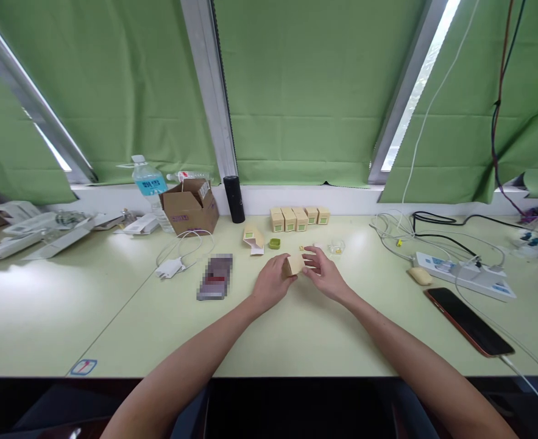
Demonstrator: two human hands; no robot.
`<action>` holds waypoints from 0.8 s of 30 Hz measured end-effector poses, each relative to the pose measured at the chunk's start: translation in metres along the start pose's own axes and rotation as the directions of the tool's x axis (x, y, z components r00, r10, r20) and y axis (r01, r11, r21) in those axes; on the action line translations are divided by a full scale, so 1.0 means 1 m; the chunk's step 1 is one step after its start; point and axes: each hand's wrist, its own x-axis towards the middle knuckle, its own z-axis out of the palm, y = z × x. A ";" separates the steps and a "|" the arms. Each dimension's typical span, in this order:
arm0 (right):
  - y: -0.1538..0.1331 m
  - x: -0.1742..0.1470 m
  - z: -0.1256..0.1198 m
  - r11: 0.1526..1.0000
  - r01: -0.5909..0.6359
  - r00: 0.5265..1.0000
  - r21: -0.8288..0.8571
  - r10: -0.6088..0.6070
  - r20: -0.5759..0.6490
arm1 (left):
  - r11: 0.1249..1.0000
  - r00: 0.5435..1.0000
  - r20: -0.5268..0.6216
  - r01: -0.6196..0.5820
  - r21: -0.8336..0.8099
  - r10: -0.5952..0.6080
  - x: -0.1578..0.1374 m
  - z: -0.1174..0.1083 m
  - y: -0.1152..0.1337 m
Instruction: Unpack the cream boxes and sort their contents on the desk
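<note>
My left hand (271, 281) and my right hand (324, 273) meet at the middle of the pale green table (113, 317), both gripping one small tan carton (293, 264) held just above the surface. Behind the hands lie a small green lid (275, 243), a clear little cup (337, 247) and an opened flat carton (254, 238). A row of several closed tan cartons (298, 219) with green labels stands along the back wall.
Left of my hands lie a blurred card (215, 277), a white charger with cable (172, 266), a brown cardboard box (189, 207), a water bottle (148, 185) and a black cylinder (234, 199). To the right are a power strip (463, 274), tangled cables and a phone (468, 321).
</note>
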 end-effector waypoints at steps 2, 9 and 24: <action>-0.005 -0.005 0.003 0.997 -0.009 1.000 -0.083 0.009 -0.002 | 0.992 0.994 -0.022 -0.108 0.062 0.109 -0.003 0.002 0.002; -0.010 -0.012 0.008 0.967 0.022 1.000 -0.253 -0.027 -0.016 | 0.934 0.960 0.023 -0.275 0.227 0.278 -0.008 0.002 0.004; -0.010 -0.017 0.015 0.953 0.026 0.998 -0.301 -0.044 -0.055 | 0.838 0.925 0.027 -0.355 0.414 0.379 -0.008 0.008 0.007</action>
